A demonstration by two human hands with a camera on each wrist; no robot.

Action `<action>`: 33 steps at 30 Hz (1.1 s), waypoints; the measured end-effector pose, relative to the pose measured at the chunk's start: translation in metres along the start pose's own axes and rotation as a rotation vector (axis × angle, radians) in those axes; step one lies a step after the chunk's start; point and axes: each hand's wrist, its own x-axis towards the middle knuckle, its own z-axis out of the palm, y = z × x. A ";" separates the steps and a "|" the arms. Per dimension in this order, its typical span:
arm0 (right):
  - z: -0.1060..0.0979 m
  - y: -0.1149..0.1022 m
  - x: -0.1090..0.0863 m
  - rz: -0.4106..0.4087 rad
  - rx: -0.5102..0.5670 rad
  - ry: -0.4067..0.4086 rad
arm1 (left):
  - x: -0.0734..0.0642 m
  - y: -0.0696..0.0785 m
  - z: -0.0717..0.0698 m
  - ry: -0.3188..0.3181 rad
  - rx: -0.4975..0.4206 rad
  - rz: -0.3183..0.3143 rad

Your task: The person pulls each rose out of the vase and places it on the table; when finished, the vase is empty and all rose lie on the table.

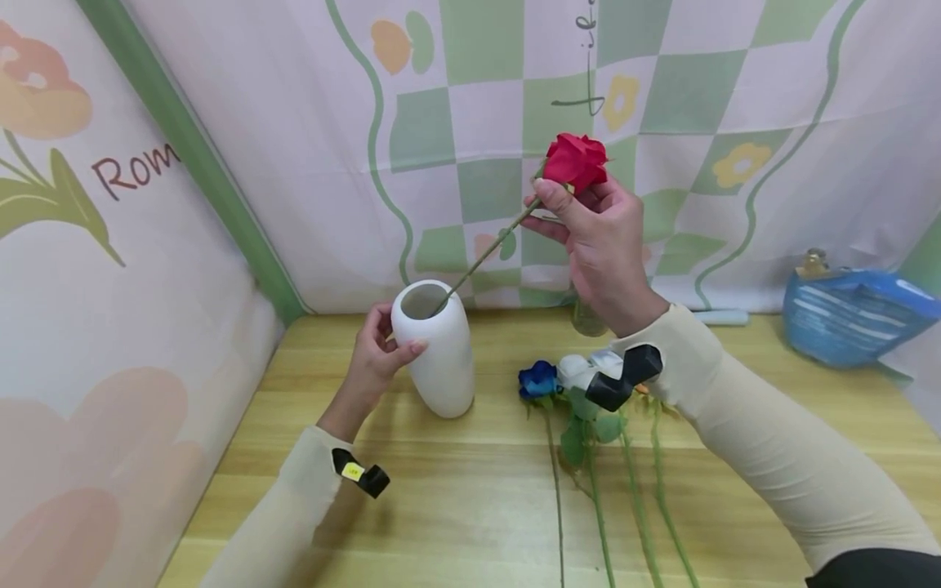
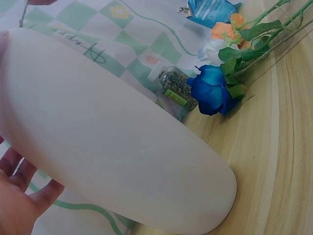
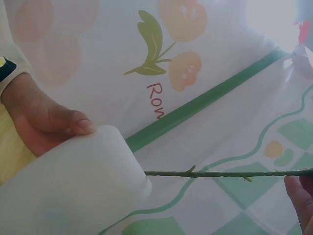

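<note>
A white vase point(image 1: 444, 367) stands on the wooden table, and my left hand point(image 1: 373, 353) grips it near the rim, thumb on the front side. My right hand point(image 1: 604, 237) pinches a red rose point(image 1: 576, 162) just below its bloom. The rose's green stem point(image 3: 215, 174) slants down into the vase mouth, its lower end hidden inside. In the right wrist view the left thumb lies along the vase's upper wall.
Right of the vase lie a blue rose point(image 1: 538, 380), a white rose point(image 1: 576, 371) and orange blooms point(image 2: 230, 30), stems toward me. Behind them stands a jar of dark beads point(image 2: 177, 88). A blue bag point(image 1: 845, 318) sits at the far right, before the patterned cloth point(image 1: 485, 114).
</note>
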 end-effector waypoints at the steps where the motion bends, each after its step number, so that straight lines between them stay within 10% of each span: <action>1: -0.001 -0.001 0.000 0.000 0.003 0.006 | 0.000 0.000 0.000 0.001 -0.001 0.004; 33: -0.053 -0.008 0.005 0.186 0.217 0.207 | -0.001 0.003 0.003 0.005 -0.018 0.008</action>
